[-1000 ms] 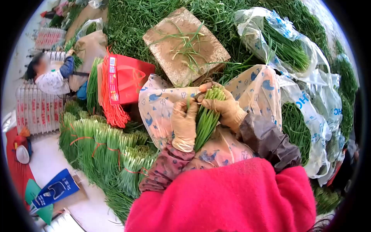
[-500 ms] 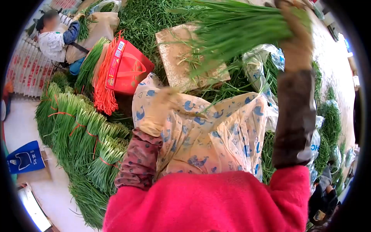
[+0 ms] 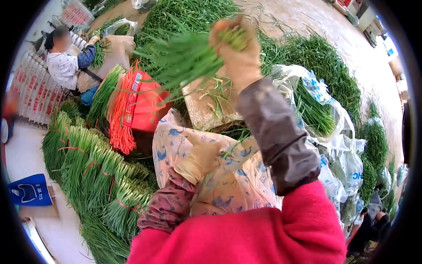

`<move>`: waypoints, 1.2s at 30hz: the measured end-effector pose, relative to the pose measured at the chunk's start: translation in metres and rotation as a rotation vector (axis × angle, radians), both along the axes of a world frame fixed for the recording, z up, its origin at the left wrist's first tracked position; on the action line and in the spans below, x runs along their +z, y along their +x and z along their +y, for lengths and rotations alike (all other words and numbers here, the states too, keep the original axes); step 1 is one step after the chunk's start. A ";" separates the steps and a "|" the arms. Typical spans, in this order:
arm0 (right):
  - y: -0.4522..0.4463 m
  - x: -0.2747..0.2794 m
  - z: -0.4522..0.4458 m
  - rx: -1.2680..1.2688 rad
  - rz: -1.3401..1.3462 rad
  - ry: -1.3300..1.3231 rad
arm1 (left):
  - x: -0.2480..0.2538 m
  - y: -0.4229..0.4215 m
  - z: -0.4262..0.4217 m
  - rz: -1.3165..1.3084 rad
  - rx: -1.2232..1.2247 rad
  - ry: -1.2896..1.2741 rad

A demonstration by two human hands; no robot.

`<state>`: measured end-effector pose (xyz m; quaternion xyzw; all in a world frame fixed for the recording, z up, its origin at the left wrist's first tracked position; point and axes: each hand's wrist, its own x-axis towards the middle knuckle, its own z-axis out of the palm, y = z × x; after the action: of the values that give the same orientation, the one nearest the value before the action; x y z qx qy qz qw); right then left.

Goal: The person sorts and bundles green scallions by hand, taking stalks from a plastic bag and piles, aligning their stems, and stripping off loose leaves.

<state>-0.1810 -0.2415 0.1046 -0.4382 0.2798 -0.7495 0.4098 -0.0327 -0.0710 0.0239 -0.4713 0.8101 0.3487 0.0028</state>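
Note:
My right hand (image 3: pixel 239 55), in a tan glove, is closed around the stem ends of a bunch of garlic chives (image 3: pixel 187 57). The bunch is raised, its leaves fanning out to the left and blurred by motion. My left hand (image 3: pixel 200 162), in a pale glove, is low over the whale-print apron (image 3: pixel 228 176) on my lap. Its fingers are blurred against the cloth, so I cannot make out their pose; a few loose green blades lie beside them. Beyond the apron is a patterned board (image 3: pixel 204 108) with chive scraps on it.
Tied chive bundles (image 3: pixel 94 154) are stacked at left. A red box (image 3: pixel 151 101) with orange-red ties (image 3: pixel 123 132) stands ahead-left. Loose chives (image 3: pixel 321 61) cover the floor. Plastic bags (image 3: pixel 338 154) lie at right. Another person (image 3: pixel 66 61) sits at upper left, holding greens.
My right hand has swung the bunch of chives from the upper right leftward, over the board and toward the red box. My left hand has moved lower and slightly right over the apron.

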 end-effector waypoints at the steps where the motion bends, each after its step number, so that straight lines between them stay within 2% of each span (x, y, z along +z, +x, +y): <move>1: 0.002 -0.023 0.005 -0.018 0.118 0.096 | -0.005 0.000 0.007 0.052 -0.035 0.037; 2: 0.003 -0.049 0.010 -0.034 0.237 0.197 | -0.017 0.005 0.012 0.054 -0.029 0.042; 4: -0.014 -0.109 0.012 -0.035 0.579 0.023 | -0.040 0.023 0.018 0.289 -0.010 0.041; 5: -0.033 -0.134 0.013 0.045 0.743 0.077 | -0.032 0.029 0.016 0.297 -0.006 0.050; 7: -0.073 -0.133 0.020 0.081 1.144 0.104 | -0.010 0.043 0.011 -0.031 0.108 0.193; 9: -0.100 -0.112 0.022 -0.029 1.273 0.165 | -0.019 0.062 0.014 -0.155 0.182 0.114; 11: -0.112 -0.082 0.020 -0.048 1.222 0.123 | -0.016 0.062 0.002 -0.035 0.164 0.028; 12: -0.113 -0.072 0.021 -0.056 1.230 0.130 | 0.004 0.048 -0.002 -0.006 0.237 0.048; 14: -0.102 -0.050 0.020 0.004 0.795 0.066 | 0.022 0.025 -0.018 0.370 0.259 -0.029; 16: -0.077 0.006 0.047 0.151 0.863 0.204 | 0.031 0.003 -0.034 0.667 0.192 -0.256; 17: -0.064 0.022 0.061 0.188 0.786 0.162 | 0.041 -0.012 -0.042 0.667 0.185 -0.260; 20: -0.026 0.040 0.086 0.243 0.577 0.027 | 0.060 -0.044 -0.050 0.954 0.091 -0.397; 22: -0.009 0.050 0.095 0.223 0.523 0.018 | 0.049 -0.053 -0.047 1.207 0.309 -0.290; 23: -0.002 0.057 0.099 0.281 0.313 0.178 | 0.044 -0.053 -0.046 1.203 0.297 -0.285; 24: 0.004 0.059 0.102 0.338 0.098 0.335 | 0.038 -0.047 -0.045 1.228 0.438 -0.236; 25: 0.011 0.058 0.102 0.332 0.093 0.336 | 0.032 -0.040 -0.044 1.249 0.583 -0.185; 26: 0.017 0.056 0.102 0.355 0.149 0.359 | 0.026 -0.032 -0.048 1.227 0.506 -0.158; 27: 0.024 0.053 0.101 0.381 0.206 0.376 | 0.000 -0.022 -0.056 1.226 0.501 -0.162; 28: 0.032 0.038 0.102 0.409 0.240 0.264 | -0.038 -0.009 -0.067 1.241 0.497 -0.043; 29: 0.033 0.036 0.107 0.415 0.236 0.252 | -0.042 0.003 -0.067 1.416 0.457 0.242; 31: 0.029 0.032 0.116 0.140 0.692 -0.102 | -0.033 0.021 -0.066 1.701 0.491 0.868; 32: 0.026 0.022 0.116 0.122 0.828 -0.111 | -0.027 0.014 -0.060 1.665 0.679 0.429; 33: 0.020 0.015 0.122 0.098 0.923 -0.109 | 0.010 0.011 -0.052 1.689 0.792 0.260; 34: 0.012 -0.004 0.127 0.202 0.923 -0.097 | 0.047 0.008 -0.043 1.686 0.909 0.084; 35: -0.004 -0.009 0.142 0.459 1.023 0.182 | 0.041 0.030 -0.050 1.832 0.877 0.155; 36: -0.015 -0.045 0.146 0.521 1.108 0.223 | 0.035 0.050 -0.053 1.869 0.831 0.114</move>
<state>-0.1956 -0.0951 0.0597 -0.7705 0.4114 -0.2526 0.4163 0.0174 -0.1236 0.0591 -0.2539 0.2433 0.5881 -0.7283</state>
